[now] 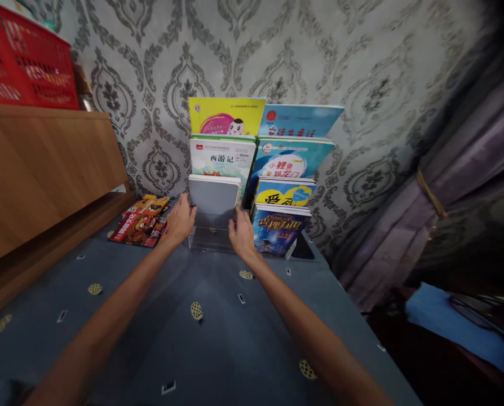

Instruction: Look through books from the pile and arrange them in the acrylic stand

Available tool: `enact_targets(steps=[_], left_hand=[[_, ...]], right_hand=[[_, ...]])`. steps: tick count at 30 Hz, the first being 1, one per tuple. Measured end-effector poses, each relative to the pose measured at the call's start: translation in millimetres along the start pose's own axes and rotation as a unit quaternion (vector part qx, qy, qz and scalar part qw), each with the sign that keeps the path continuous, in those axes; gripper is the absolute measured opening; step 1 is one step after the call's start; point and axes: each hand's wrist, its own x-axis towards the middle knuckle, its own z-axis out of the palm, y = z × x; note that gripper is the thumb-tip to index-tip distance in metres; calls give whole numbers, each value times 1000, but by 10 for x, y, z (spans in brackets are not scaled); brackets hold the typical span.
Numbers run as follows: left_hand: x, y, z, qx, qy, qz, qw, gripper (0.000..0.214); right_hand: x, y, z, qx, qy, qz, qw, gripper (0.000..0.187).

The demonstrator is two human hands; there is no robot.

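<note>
The left hand (181, 219) grasps the left edge of a grey book (213, 194), and the right hand (241, 230) grasps its right edge, so the book is between the two hands. The book stands nearly upright at the front left place of a clear rack (210, 241); whether its bottom rests fully there, I cannot tell. Behind it in the same column stand a white book (222, 152) and, higher, a yellow book (203, 117). The right column carries four rows, and at its front is a dark blue book (275, 234), just beside the right hand. A black flat object (303, 248) lies near this column's right side. Two magazines (140, 223), one partly over the other, lie to the left of the left hand, on the blue cloth (150, 327) with pineapple pattern. Farther left, a red basket (44, 62) stands on a wooden cabinet (44, 163).
</note>
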Motion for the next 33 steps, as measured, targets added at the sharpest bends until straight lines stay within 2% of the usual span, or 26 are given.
enact_targets(steps=[5, 13, 24, 33], left_hand=[[4, 48, -16, 43, -20, 0, 999, 22], [10, 103, -2, 78, -38, -11, 996, 23], [-1, 66, 26, 74, -45, -8, 996, 22], [-10, -39, 31, 17, -34, 20, 999, 23]], right_hand=[[-66, -37, 83, -3, 1, 20, 1000, 54], [-66, -52, 159, 10, 7, 38, 999, 59], [-86, -97, 169, 14, 2, 45, 999, 61], [-128, -134, 68, 34, -11, 46, 998, 62]])
